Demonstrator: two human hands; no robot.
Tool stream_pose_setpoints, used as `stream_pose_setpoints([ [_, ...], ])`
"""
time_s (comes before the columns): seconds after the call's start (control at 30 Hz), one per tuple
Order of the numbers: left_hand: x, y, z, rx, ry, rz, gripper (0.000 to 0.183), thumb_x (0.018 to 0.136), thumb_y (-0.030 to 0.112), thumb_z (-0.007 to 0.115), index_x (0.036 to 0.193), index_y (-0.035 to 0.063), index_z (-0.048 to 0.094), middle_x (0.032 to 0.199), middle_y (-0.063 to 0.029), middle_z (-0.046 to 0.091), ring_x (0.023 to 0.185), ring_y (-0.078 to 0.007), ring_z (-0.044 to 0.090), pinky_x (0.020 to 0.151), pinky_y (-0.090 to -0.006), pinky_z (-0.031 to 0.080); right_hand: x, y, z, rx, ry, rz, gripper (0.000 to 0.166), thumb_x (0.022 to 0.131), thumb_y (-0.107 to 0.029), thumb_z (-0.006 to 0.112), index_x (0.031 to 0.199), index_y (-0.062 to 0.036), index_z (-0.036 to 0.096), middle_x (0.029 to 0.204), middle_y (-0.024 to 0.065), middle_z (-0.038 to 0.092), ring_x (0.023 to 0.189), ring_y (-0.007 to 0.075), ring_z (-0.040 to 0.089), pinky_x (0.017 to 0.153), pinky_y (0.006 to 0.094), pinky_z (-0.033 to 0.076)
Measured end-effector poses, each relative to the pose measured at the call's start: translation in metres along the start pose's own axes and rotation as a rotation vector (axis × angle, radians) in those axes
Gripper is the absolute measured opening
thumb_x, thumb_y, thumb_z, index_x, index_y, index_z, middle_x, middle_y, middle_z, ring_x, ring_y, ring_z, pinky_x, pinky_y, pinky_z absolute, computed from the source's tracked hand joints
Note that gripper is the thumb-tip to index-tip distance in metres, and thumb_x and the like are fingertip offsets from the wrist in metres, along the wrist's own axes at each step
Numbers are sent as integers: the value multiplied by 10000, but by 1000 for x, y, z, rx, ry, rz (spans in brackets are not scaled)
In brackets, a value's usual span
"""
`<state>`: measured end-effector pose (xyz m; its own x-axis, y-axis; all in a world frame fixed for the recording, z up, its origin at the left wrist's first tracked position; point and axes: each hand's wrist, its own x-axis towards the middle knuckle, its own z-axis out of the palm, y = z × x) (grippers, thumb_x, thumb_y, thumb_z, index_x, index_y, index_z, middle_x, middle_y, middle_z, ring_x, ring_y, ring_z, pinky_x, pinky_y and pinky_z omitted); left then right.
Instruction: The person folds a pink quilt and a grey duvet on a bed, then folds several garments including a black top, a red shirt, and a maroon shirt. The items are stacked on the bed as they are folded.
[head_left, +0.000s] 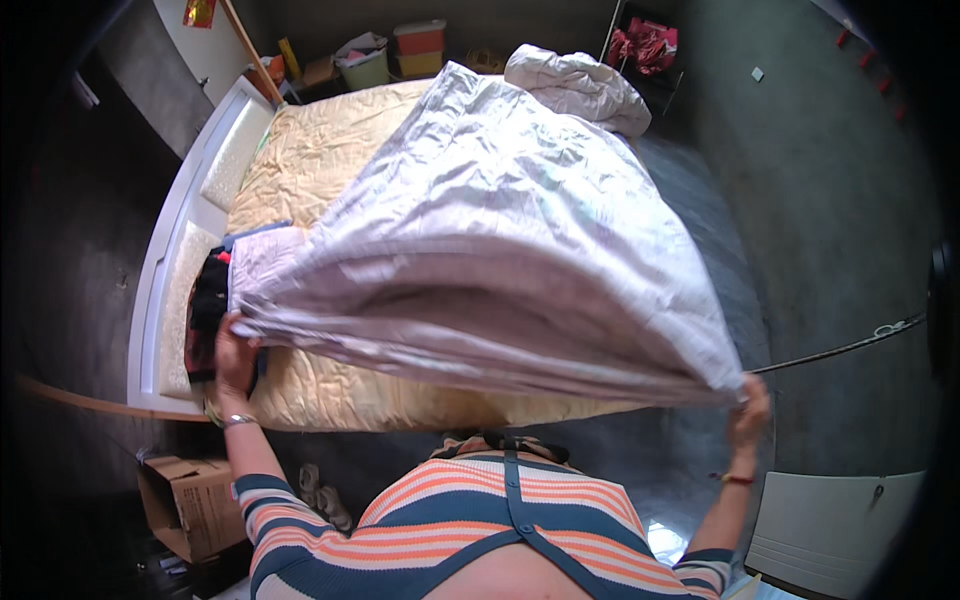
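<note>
A large pale duvet cover or sheet is spread between my hands over a bed, its near part billowing above a yellowish mattress cover. My left hand grips one near corner at the headboard end. At the far right, my right hand holds the other near corner, beyond the mattress edge. Both hands are slightly blurred. Beside my left hand lie a folded pale pink cloth and dark clothes. A rumpled white quilt is bunched at the bed's far right corner.
A white headboard borders the bed on the left. Behind the bed stand a green bin and stacked plastic boxes. A cardboard box and shoes are on the floor at lower left. A cord runs at right.
</note>
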<state>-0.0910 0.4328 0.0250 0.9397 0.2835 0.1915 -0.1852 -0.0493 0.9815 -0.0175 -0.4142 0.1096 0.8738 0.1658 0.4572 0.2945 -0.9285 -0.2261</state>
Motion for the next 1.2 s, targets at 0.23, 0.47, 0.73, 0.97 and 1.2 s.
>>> stream_pose_setpoints([
  [0.23, -163, -135, 39, -217, 363, -771, 305, 808, -63, 443, 1017, 130, 552, 937, -32, 620, 889, -186, 623, 798, -442, 549, -187, 25, 116, 6, -549, 373, 429, 702, 30, 425, 1102, -81, 535, 1037, 99, 568, 1009, 323, 529, 808, 434, 470],
  [0.47, -248, -167, 43, -107, 474, -826, 261, 758, -110, 426, 902, 93, 502, 834, -56, 578, 753, -210, 623, 706, -408, 572, -267, 32, 131, 2, -729, 392, 414, 714, 28, 434, 1095, -103, 526, 1018, 87, 565, 998, 316, 529, 800, 442, 463],
  [0.73, -284, -152, 25, -124, 526, -782, 268, 721, -131, 411, 804, 123, 429, 796, -31, 532, 748, -200, 598, 693, -434, 575, -274, 56, 110, 185, -706, 422, 377, 715, 25, 431, 1058, -81, 547, 1024, 121, 572, 1031, 340, 524, 846, 418, 441],
  [0.97, -125, -132, 35, -45, 366, -721, 164, 801, -56, 465, 859, 94, 495, 776, -28, 575, 646, -161, 600, 626, -366, 572, -124, 53, 114, 199, -783, 486, 248, 711, -52, 460, 915, -98, 593, 892, 151, 613, 909, 386, 568, 762, 418, 462],
  [1.2, 240, -121, 95, 133, 161, -422, 241, 818, 90, 551, 1059, 89, 546, 842, -10, 599, 701, -135, 600, 586, -295, 513, 179, 143, 179, 65, -406, 225, 225, 754, -82, 428, 882, -61, 612, 860, 204, 627, 878, 411, 593, 705, 431, 476],
])
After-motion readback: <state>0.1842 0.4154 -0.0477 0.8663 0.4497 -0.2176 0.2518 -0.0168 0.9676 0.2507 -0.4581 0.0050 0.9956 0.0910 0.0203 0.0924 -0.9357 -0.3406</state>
